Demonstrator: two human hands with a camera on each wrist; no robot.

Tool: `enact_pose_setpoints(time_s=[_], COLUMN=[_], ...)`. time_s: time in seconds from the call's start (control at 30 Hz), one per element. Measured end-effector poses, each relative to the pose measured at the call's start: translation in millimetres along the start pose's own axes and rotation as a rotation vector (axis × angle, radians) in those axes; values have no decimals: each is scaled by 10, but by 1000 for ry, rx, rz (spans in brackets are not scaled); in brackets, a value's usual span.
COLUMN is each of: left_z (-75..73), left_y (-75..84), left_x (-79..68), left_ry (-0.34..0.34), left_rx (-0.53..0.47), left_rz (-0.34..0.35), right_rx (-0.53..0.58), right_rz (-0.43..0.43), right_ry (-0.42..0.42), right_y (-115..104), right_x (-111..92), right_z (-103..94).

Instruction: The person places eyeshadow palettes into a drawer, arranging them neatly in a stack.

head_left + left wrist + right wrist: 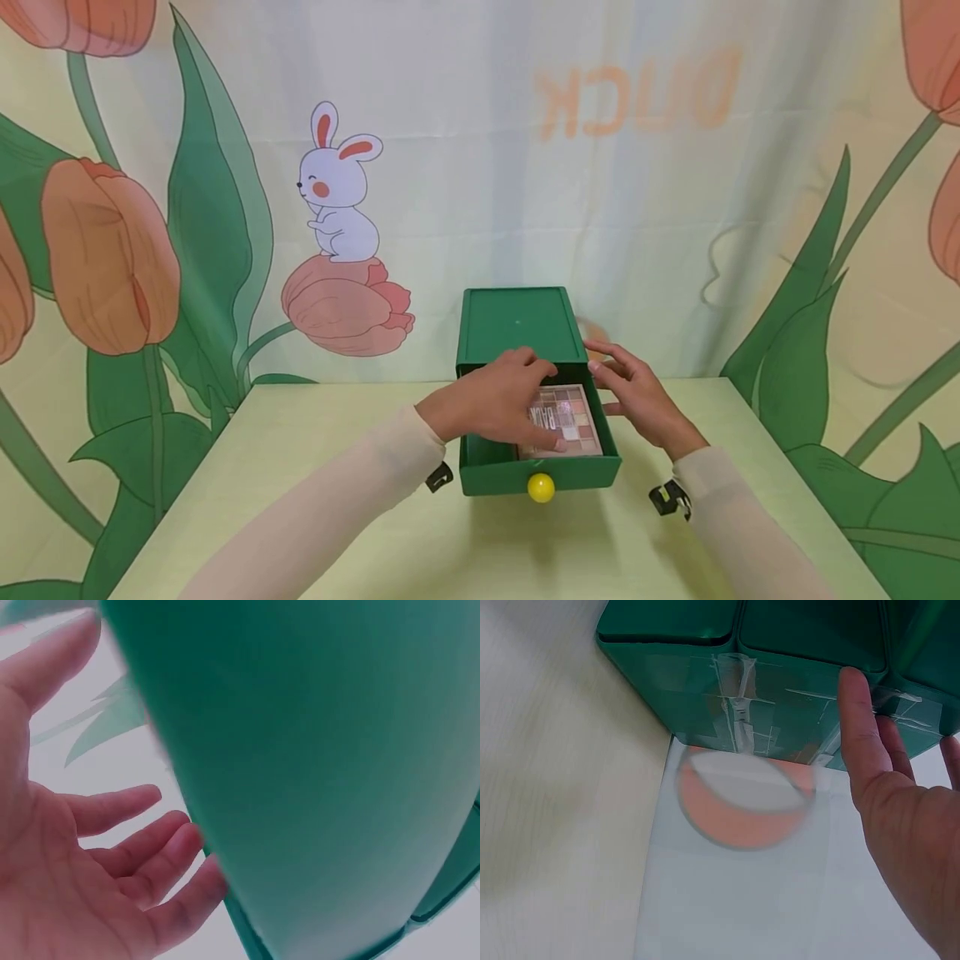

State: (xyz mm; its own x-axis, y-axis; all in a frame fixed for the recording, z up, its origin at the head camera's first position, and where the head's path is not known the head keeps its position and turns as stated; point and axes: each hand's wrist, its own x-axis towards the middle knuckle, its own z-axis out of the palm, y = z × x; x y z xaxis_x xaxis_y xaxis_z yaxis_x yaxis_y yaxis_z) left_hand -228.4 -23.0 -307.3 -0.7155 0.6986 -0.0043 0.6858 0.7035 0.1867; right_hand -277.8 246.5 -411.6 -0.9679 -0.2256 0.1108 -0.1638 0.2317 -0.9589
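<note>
A green drawer box (517, 321) stands on the table with its drawer (487, 475) pulled out, a yellow knob (541, 487) on the front. Inside the drawer lies an eyeshadow palette (581, 421) with a see-through, lettered lid. My left hand (498, 400) reaches over it, thumb overlapping the lid and fingers spread loosely; its palm shows bare in the left wrist view, beside the green drawer wall (300, 750). At the box's right side is my right hand (637, 396), fingers extended. The right wrist view shows a fingertip (853, 679) against the box's taped green side (690, 690).
The pale yellow table (337, 500) extends on both sides of the box. Close behind stands a printed curtain (465, 167) with tulips and a rabbit. Black clips (670, 500) sit at both wrists.
</note>
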Motion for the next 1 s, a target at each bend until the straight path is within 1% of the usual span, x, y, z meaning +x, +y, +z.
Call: enact_pose_setpoints(time_s=[0.1, 0.27, 0.43, 0.6, 0.8, 0.87, 1.0], left_z=[-19, -14, 27, 72, 132, 162, 216], left_y=[18, 50, 84, 143, 255, 290, 357], left_x=[-30, -79, -146, -255, -404, -460, -573], left_ry=[20, 63, 110, 175, 243, 275, 351], left_rx=[-9, -47, -119, -218, -359, -388, -413], left_rz=[7, -2, -55, -105, -126, -124, -116], right_rx=[2, -4, 6, 15, 1, -6, -15], right_rz=[-9, -9, -7, -12, -7, -2, 2], right_ry=[0, -2, 2, -4, -6, -4, -1], right_y=[-1, 6, 9, 1, -4, 1, 5], right_x=[1, 0, 8, 17, 11, 7, 0], right_z=[1, -3, -2, 10, 10, 7, 5])
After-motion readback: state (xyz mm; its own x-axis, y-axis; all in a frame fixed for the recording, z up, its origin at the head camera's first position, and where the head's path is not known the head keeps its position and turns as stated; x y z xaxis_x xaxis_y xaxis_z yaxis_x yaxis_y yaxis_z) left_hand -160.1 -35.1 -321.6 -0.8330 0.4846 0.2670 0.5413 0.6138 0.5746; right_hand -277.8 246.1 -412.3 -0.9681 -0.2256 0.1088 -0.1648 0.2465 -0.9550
